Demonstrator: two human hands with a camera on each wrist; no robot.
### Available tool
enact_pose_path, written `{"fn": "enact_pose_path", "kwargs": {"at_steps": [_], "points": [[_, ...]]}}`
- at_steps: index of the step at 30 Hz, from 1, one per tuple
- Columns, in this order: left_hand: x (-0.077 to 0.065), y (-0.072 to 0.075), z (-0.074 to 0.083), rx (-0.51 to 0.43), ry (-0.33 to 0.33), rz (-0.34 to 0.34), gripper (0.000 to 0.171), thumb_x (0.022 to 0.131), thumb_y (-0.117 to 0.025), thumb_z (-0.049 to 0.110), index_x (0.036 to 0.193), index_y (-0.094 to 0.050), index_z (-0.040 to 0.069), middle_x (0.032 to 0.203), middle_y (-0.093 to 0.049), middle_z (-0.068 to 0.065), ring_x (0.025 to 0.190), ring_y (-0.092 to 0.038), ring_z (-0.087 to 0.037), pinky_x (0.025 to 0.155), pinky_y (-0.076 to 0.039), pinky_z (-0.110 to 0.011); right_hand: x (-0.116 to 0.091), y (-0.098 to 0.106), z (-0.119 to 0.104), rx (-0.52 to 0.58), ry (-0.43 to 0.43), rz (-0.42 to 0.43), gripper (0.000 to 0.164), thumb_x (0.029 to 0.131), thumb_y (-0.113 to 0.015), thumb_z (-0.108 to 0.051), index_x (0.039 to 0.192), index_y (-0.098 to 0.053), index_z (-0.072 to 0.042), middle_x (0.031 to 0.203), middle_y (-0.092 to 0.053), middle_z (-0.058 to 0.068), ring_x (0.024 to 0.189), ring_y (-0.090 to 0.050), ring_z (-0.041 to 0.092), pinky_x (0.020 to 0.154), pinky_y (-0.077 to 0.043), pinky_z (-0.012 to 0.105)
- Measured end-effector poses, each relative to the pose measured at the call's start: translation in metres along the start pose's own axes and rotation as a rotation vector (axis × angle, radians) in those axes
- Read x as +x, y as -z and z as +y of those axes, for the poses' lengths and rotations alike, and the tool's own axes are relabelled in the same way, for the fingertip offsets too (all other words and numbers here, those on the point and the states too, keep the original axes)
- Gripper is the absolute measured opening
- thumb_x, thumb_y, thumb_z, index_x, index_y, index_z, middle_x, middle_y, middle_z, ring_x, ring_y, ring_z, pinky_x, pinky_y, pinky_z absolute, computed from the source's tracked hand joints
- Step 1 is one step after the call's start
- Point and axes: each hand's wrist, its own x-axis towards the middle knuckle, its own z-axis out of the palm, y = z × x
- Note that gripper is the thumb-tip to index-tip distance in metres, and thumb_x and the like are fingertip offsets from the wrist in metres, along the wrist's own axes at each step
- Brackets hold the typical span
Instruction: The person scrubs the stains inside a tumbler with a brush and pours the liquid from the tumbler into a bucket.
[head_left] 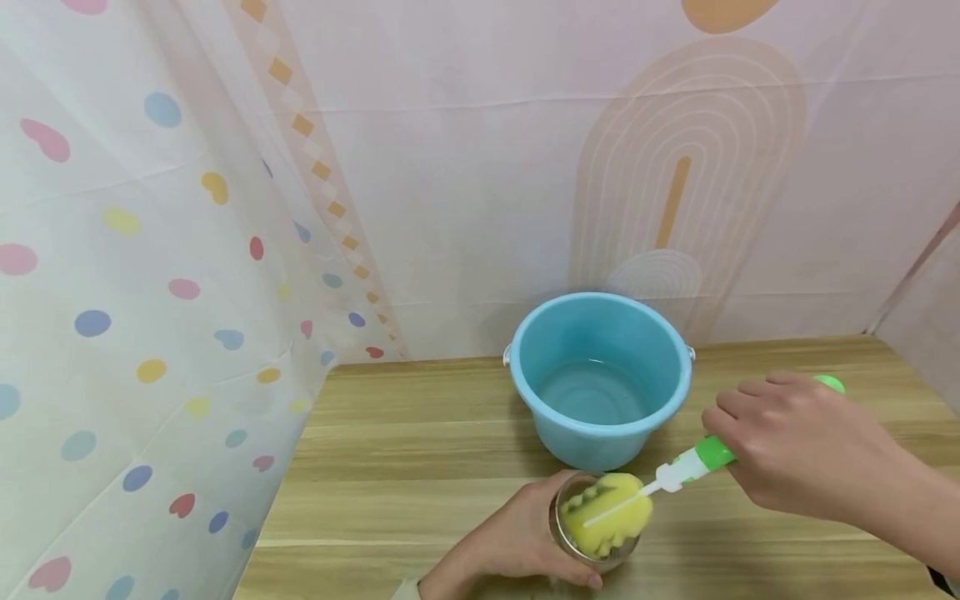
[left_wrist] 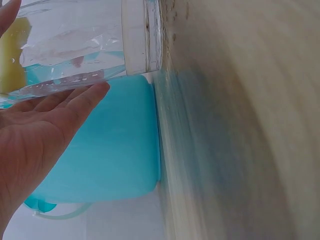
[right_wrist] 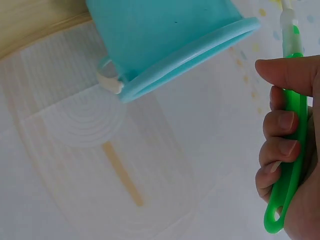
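Observation:
My left hand (head_left: pixel 521 533) holds a clear glass jar (left_wrist: pixel 95 45) around its side, thumb on the near side and fingers on the far side. The jar's base is right at the wooden tabletop in the left wrist view. A bottle brush (head_left: pixel 681 469) with a green and white handle is gripped in my right hand (head_left: pixel 810 446), its fingers wrapped around the handle (right_wrist: pixel 292 135). The brush's yellow sponge head (head_left: pixel 611 512) sits in the jar's mouth, tilted toward the right hand. The left wrist view shows part of the sponge through the glass.
Just behind the jar stands a light blue bucket (head_left: pixel 551 417) with water (head_left: pixel 592 392) in it. The wooden table (head_left: pixel 390 467) ends at a patterned curtain (head_left: pixel 450 208) at the back, and a dotted curtain (head_left: pixel 165 333) hangs along the left.

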Motion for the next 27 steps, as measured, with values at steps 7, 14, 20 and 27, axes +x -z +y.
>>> {"fn": "enact_pose_path", "kwargs": {"at_steps": [7,14,20,27], "points": [[-0.001,0.000,0.001,-0.002,0.004,0.006,0.088,0.072,-0.100,0.025,0.146,-0.052,0.029,0.137,-0.061,0.014,0.124,-0.057,-0.007,0.109,-0.045,-0.029,0.020,-0.003,-0.008,-0.058,0.051,0.036,0.025,0.083,-0.020,0.001,0.065,-0.028,-0.015,0.063,-0.015,-0.006,0.062,-0.011,0.009,0.056,-0.014,0.022],[0.001,0.001,0.001,0.017,-0.029,0.000,0.086,0.073,-0.099,0.024,0.145,-0.053,0.029,0.137,-0.061,0.014,0.122,-0.058,-0.006,0.108,-0.046,-0.029,0.031,-0.016,-0.018,-0.102,0.107,0.024,0.028,0.085,-0.023,0.006,0.064,-0.030,-0.011,0.062,-0.016,-0.002,0.059,-0.014,0.013,0.056,-0.017,0.023],[0.002,0.000,-0.001,0.027,-0.080,-0.004,0.085,0.074,-0.098,0.022,0.146,-0.053,0.026,0.137,-0.061,0.013,0.121,-0.059,-0.006,0.106,-0.048,-0.029,0.034,-0.020,-0.024,-0.134,0.141,-0.030,0.026,0.082,-0.024,0.007,0.063,-0.030,-0.010,0.061,-0.018,-0.001,0.058,-0.016,0.013,0.056,-0.019,0.024],[0.002,-0.001,-0.002,0.039,-0.088,0.005,0.086,0.074,-0.099,0.022,0.146,-0.053,0.023,0.138,-0.061,0.012,0.121,-0.059,-0.006,0.105,-0.049,-0.028,0.038,-0.023,-0.031,-0.195,0.198,-0.062,0.021,0.076,-0.030,0.009,0.064,-0.028,-0.009,0.062,-0.017,0.001,0.058,-0.016,0.014,0.057,-0.021,0.025]]}}
